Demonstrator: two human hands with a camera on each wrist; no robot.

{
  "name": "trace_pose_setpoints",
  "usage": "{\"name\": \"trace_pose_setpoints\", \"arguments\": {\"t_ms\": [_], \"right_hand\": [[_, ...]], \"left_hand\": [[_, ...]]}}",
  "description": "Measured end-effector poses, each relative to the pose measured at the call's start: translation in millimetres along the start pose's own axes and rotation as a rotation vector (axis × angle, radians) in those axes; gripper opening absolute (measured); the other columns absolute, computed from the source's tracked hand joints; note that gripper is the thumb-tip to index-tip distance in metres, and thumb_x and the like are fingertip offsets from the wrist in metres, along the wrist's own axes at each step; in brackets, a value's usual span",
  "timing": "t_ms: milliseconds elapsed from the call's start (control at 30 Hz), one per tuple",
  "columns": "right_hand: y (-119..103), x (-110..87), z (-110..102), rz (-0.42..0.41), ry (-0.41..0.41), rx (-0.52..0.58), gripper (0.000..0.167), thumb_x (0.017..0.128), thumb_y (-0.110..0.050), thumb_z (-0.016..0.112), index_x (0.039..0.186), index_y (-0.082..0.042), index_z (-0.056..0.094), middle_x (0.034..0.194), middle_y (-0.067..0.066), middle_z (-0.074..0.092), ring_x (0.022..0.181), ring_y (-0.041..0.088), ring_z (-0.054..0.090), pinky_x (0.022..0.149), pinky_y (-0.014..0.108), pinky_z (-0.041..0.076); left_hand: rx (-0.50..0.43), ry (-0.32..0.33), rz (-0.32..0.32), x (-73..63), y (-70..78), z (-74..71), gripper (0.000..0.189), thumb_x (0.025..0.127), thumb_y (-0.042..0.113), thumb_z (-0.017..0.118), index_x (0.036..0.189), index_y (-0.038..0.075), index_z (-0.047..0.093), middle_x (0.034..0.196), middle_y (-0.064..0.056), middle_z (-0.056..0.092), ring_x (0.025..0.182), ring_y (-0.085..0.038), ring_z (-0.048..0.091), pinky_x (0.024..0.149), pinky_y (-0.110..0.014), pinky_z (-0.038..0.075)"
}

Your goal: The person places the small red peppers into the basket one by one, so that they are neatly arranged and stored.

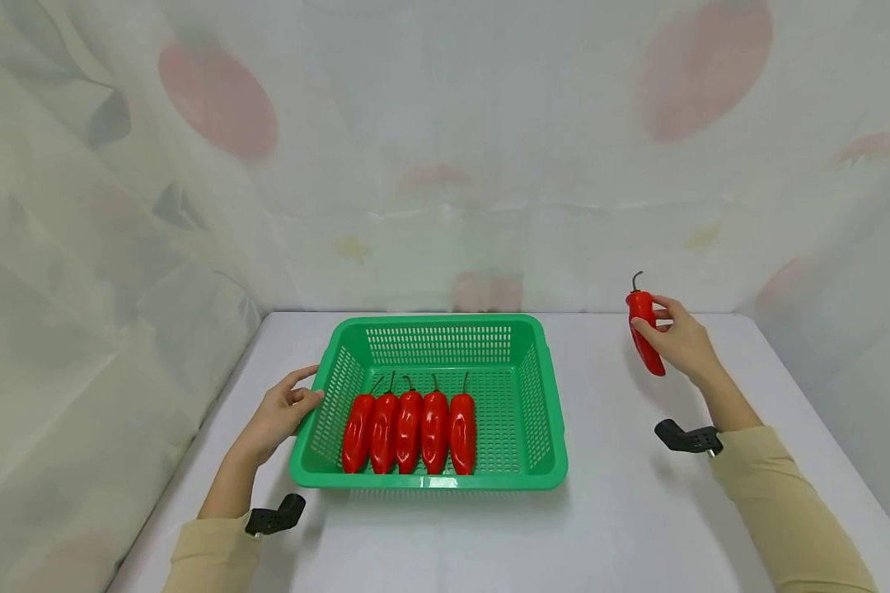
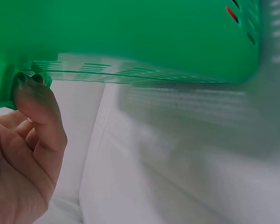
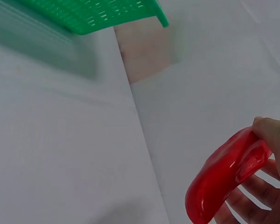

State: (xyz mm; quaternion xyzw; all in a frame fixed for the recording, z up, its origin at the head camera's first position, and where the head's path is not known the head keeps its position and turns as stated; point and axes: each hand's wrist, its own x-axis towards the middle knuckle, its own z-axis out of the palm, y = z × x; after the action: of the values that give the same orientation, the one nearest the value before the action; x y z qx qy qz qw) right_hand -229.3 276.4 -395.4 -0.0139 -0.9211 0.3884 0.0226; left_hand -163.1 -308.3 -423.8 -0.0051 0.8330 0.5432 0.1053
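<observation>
A green plastic basket [image 1: 504,482] is at the middle of the white table. Inside it, several glossy red chili peppers [image 1: 409,428] lie side by side toward the left, stems pointing to the back. My left hand [image 1: 278,416] grips the basket's left rim, with thumb and fingers bent around it in the left wrist view. Off to the right of the basket, my right hand [image 1: 681,338] holds another red chili pepper [image 1: 641,309] above the table, between thumb and fingers. That pepper's stem points up and its tip down. The right wrist view shows the pepper's shiny side [image 3: 219,177].
The white tabletop [image 1: 608,527] extends around the basket. A pale cloth [image 1: 445,231] with faded red prints hangs behind the table's back edge and along both sides. A black wrist device [image 1: 688,436] is on the right sleeve, another [image 1: 276,515] on the left.
</observation>
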Motion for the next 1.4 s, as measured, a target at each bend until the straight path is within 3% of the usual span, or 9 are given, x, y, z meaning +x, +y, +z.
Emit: {"name": "trace_pose_setpoints", "arguments": {"t_ms": [700, 867, 1100, 1400], "right_hand": [[-56, 2.3, 22, -0.139, -0.052, 0.109, 0.068, 0.091, -0.033, 0.055, 0.144, -0.006, 0.021, 0.128, 0.026, 0.042, 0.101, 0.037, 0.051, 0.075, 0.050, 0.053], [-69, 2.0, 28, -0.138, -0.077, 0.145, 0.069, 0.091, -0.034, 0.056, 0.144, -0.008, 0.021, 0.132, 0.024, 0.041, 0.102, 0.036, 0.050, 0.075, 0.047, 0.054], [-87, 2.2, 37, -0.139, -0.144, 0.250, 0.070, 0.090, -0.035, 0.056, 0.143, -0.007, 0.020, 0.137, 0.022, 0.038, 0.099, 0.035, 0.052, 0.073, 0.046, 0.054], [-101, 1.3, 50, -0.109, -0.237, 0.322, 0.070, 0.089, -0.031, 0.060, 0.140, -0.007, 0.020, 0.129, 0.021, 0.043, 0.102, 0.036, 0.053, 0.068, 0.042, 0.056]], "left_hand": [[-0.014, -0.001, -0.018, -2.3, 5.0, 1.9, 0.058, 0.095, 0.024, 0.052, 0.144, 0.011, 0.024, 0.093, -0.019, 0.057, 0.077, -0.024, 0.066, 0.067, -0.038, 0.056], [-0.025, -0.004, -0.020, -3.9, 10.1, 2.0, 0.057, 0.095, 0.018, 0.050, 0.144, 0.008, 0.023, 0.094, -0.022, 0.057, 0.077, -0.027, 0.065, 0.066, -0.039, 0.056], [0.017, 0.005, -0.012, -1.1, 3.5, 1.1, 0.061, 0.094, 0.029, 0.053, 0.144, 0.012, 0.024, 0.093, -0.018, 0.058, 0.077, -0.023, 0.066, 0.067, -0.037, 0.056], [0.014, 0.012, -0.016, -0.1, 0.8, 0.4, 0.061, 0.094, 0.030, 0.053, 0.144, 0.013, 0.024, 0.095, -0.019, 0.058, 0.077, -0.023, 0.066, 0.067, -0.038, 0.056]]}}
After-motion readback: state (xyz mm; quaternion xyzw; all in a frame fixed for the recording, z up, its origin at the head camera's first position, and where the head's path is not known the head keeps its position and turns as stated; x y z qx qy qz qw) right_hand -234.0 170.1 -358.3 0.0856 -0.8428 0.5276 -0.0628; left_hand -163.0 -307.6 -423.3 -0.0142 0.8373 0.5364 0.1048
